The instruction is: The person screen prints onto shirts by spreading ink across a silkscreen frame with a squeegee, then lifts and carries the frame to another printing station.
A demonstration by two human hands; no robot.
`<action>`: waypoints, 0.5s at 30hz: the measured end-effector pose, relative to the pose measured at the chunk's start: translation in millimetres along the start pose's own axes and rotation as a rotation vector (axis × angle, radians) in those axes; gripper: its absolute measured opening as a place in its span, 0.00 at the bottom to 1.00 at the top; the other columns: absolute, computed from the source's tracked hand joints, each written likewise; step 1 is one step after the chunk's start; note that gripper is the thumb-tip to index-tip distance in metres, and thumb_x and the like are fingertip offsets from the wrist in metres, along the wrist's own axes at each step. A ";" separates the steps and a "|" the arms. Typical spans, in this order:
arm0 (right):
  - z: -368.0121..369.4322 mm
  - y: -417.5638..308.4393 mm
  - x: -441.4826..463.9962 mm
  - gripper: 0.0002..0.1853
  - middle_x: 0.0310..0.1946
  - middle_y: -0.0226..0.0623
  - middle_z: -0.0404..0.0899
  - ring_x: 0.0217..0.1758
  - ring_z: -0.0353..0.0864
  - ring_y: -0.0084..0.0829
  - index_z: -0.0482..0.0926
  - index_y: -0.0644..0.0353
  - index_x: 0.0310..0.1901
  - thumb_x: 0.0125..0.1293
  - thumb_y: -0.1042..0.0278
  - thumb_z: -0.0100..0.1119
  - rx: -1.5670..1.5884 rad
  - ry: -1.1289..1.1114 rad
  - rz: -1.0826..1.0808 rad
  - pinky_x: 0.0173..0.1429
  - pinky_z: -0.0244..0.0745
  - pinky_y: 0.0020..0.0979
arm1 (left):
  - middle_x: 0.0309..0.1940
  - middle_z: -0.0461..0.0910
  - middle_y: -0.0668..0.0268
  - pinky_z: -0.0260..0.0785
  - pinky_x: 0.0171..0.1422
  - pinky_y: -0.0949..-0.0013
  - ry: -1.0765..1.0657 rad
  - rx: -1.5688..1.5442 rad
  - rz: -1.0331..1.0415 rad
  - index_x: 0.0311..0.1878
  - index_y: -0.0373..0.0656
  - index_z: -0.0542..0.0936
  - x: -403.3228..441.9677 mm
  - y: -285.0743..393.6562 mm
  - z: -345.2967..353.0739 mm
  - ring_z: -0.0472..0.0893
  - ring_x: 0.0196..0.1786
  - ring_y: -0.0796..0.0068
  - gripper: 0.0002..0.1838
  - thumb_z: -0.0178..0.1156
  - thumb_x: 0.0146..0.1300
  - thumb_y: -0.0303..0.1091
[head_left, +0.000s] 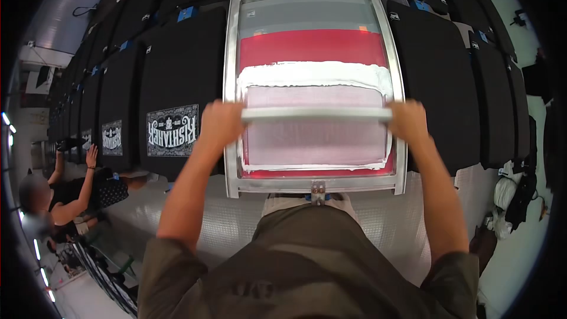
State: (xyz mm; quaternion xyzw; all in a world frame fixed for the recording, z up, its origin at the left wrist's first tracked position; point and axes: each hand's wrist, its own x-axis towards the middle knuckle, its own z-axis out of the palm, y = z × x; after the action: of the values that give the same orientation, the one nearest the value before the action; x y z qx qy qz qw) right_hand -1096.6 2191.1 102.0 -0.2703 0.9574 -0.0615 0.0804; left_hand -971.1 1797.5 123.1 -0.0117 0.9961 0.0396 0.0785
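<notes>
A metal-framed printing screen (397, 82) lies in front of me over the row of dark garments. Its mesh shows a red band (313, 44), a thick strip of white ink (319, 74) and a pale stencil area. Across the mesh runs a squeegee (316, 114) with a light bar. My left hand (221, 123) is closed round the bar's left end, and my right hand (409, 121) is closed round its right end. The bar sits below the white ink strip, over the upper part of the pale area.
Black garments lie flat on boards to both sides; one black garment (171, 82) at left bears a white print. Another person (77, 201) stands at far left, one hand raised by the boards. Plastic bags (504, 194) and dark cloth are at right.
</notes>
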 end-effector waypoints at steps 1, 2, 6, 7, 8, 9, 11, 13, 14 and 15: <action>7.6 -5.7 -33.0 0.12 0.27 0.38 0.84 0.32 0.84 0.44 0.86 0.51 0.34 0.44 0.68 0.70 -0.045 -0.004 -0.026 0.40 0.80 0.43 | 0.29 0.83 0.59 0.76 0.38 0.54 0.009 -0.036 0.015 0.32 0.46 0.84 -35.4 4.5 9.0 0.83 0.32 0.54 0.09 0.71 0.47 0.34; 18.0 -12.7 -70.3 0.14 0.30 0.38 0.85 0.35 0.85 0.42 0.86 0.50 0.34 0.41 0.73 0.68 -0.001 0.001 -0.011 0.41 0.80 0.43 | 0.26 0.81 0.60 0.75 0.37 0.54 0.083 -0.200 0.056 0.30 0.46 0.84 -70.8 13.8 14.8 0.82 0.31 0.54 0.07 0.68 0.45 0.29; 51.8 -31.0 -124.3 0.09 0.26 0.31 0.81 0.31 0.83 0.36 0.81 0.52 0.30 0.45 0.75 0.63 0.119 0.204 -0.049 0.32 0.77 0.38 | 0.31 0.80 0.60 0.74 0.37 0.55 0.271 -0.194 -0.038 0.32 0.44 0.80 -137.7 44.7 69.9 0.81 0.35 0.56 0.12 0.62 0.41 0.21; 58.4 -24.9 -115.1 0.08 0.25 0.31 0.79 0.29 0.81 0.36 0.80 0.52 0.29 0.44 0.75 0.63 0.060 0.267 -0.061 0.30 0.76 0.37 | 0.32 0.80 0.61 0.74 0.37 0.55 0.286 -0.189 -0.051 0.33 0.44 0.79 -132.6 44.6 71.8 0.80 0.36 0.56 0.13 0.62 0.41 0.21; 62.8 -16.8 -103.0 0.08 0.23 0.31 0.78 0.27 0.80 0.35 0.79 0.51 0.28 0.44 0.75 0.63 -0.001 0.329 -0.081 0.28 0.75 0.37 | 0.30 0.79 0.60 0.73 0.36 0.55 0.316 -0.131 -0.043 0.31 0.44 0.79 -113.6 36.2 79.9 0.80 0.35 0.55 0.12 0.62 0.40 0.21; 64.9 -6.7 -78.5 0.13 0.26 0.35 0.80 0.32 0.82 0.40 0.80 0.54 0.30 0.39 0.79 0.68 0.044 0.247 -0.006 0.36 0.77 0.42 | 0.29 0.79 0.60 0.73 0.35 0.55 0.293 -0.107 -0.038 0.30 0.44 0.78 -84.2 28.3 76.0 0.80 0.34 0.55 0.11 0.62 0.40 0.21; 43.5 3.1 -14.1 0.16 0.32 0.38 0.85 0.36 0.84 0.43 0.85 0.55 0.36 0.41 0.76 0.68 0.030 0.138 0.033 0.40 0.79 0.40 | 0.26 0.77 0.59 0.73 0.34 0.54 0.333 -0.071 0.027 0.27 0.44 0.76 -19.2 3.4 70.9 0.80 0.31 0.53 0.09 0.62 0.41 0.22; 30.7 12.0 43.2 0.15 0.30 0.40 0.85 0.35 0.85 0.44 0.85 0.54 0.36 0.42 0.74 0.69 -0.003 0.147 0.063 0.42 0.80 0.41 | 0.28 0.81 0.57 0.75 0.37 0.53 0.300 -0.063 0.031 0.30 0.44 0.79 41.1 -13.3 55.5 0.82 0.32 0.51 0.07 0.64 0.45 0.26; 18.7 13.9 63.9 0.14 0.30 0.42 0.85 0.36 0.86 0.44 0.85 0.54 0.36 0.42 0.71 0.71 0.028 0.156 0.038 0.41 0.80 0.43 | 0.31 0.82 0.56 0.76 0.38 0.54 0.185 -0.031 -0.003 0.32 0.44 0.81 61.8 -15.2 39.1 0.83 0.34 0.52 0.06 0.64 0.48 0.26; 1.7 12.7 80.2 0.14 0.30 0.39 0.85 0.35 0.85 0.44 0.84 0.53 0.36 0.44 0.70 0.70 -0.026 0.087 0.042 0.42 0.81 0.41 | 0.34 0.84 0.54 0.77 0.39 0.55 0.074 0.001 -0.033 0.34 0.44 0.83 80.9 -13.8 19.9 0.84 0.37 0.52 0.06 0.64 0.50 0.27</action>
State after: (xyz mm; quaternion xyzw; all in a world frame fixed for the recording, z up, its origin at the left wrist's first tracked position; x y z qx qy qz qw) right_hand -1170.2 2159.4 88.6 -0.2481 0.9662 -0.0591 0.0364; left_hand -1047.5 1784.0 89.7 -0.0296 0.9980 0.0375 0.0423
